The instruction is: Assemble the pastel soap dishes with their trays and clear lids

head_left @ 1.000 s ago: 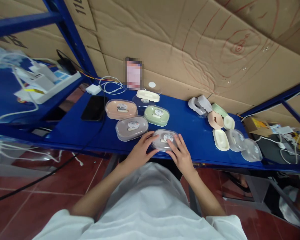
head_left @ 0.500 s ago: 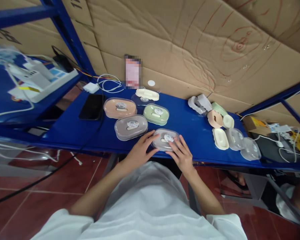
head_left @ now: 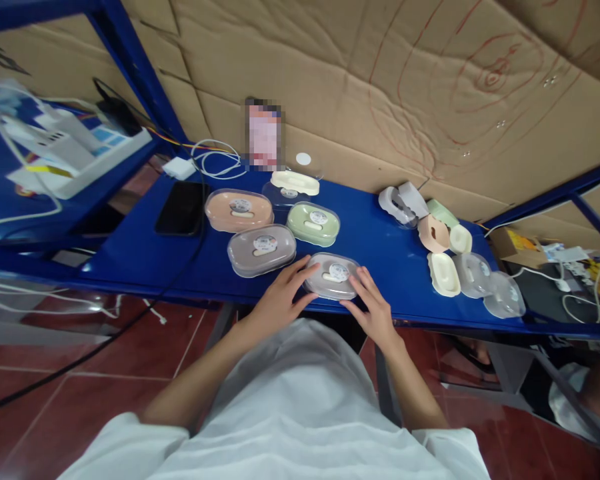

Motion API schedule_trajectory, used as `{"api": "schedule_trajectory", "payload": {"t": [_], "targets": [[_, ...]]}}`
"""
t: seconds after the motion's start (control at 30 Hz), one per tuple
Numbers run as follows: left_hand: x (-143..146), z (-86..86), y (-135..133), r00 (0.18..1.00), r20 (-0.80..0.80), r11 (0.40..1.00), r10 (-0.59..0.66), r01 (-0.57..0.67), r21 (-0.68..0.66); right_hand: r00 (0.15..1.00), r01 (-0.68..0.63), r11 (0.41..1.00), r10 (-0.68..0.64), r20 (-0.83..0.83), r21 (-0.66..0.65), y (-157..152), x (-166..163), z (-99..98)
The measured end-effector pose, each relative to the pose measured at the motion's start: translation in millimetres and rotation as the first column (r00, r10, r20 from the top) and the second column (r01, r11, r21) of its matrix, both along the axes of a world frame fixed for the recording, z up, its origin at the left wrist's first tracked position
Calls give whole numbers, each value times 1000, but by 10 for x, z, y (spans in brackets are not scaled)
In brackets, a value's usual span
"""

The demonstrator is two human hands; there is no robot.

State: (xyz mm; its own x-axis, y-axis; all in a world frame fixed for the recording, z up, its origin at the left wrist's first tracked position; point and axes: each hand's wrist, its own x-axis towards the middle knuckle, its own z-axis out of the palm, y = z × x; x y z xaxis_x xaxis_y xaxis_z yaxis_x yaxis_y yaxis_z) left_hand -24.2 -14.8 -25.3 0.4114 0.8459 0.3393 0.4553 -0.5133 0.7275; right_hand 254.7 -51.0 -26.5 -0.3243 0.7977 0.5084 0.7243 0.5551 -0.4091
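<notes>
A grey oval soap box with a clear lid and round sticker (head_left: pixel 333 275) lies at the near edge of the blue shelf (head_left: pixel 380 253). My left hand (head_left: pixel 280 297) holds its left end with thumb and fingers. My right hand (head_left: pixel 375 308) rests against its right end, fingers stretched along the side. Behind it lie a second grey box (head_left: pixel 261 249), a peach box (head_left: pixel 238 209) and a green box (head_left: pixel 313 223), all lidded.
A cream soap tray on a clear lid (head_left: pixel 294 183) sits at the back. Loose trays and clear lids (head_left: pixel 455 260) are heaped at the right. A black phone (head_left: pixel 181 208), a charger with white cable (head_left: pixel 205 163) and a cardboard wall (head_left: pixel 380 87) are also there.
My right hand has slid off the top of the grey box to its right side. The left hand stays on the left end. The camera view shifted slightly.
</notes>
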Motion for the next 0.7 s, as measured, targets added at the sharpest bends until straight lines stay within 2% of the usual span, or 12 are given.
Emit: {"api": "schedule_trajectory", "payload": {"t": [0.1,0.57,0.63,0.7], "targets": [[-3,-3,4,1000,-11,1000,-5,5,0,999,-28,999,28,-19,-29,20,50,34],[14,5,5,1000,-30,1000,2,-1,4,1000,22,1000,-22,11,-1,1,33,20],[19,24,-3,1000,-15,1000,23,-23,-20,998,57,998,-57,30,13,43,75,34],[22,41,-11,999,8,998,44,-44,-46,987,150,988,-153,55,42,149,158,72]]}}
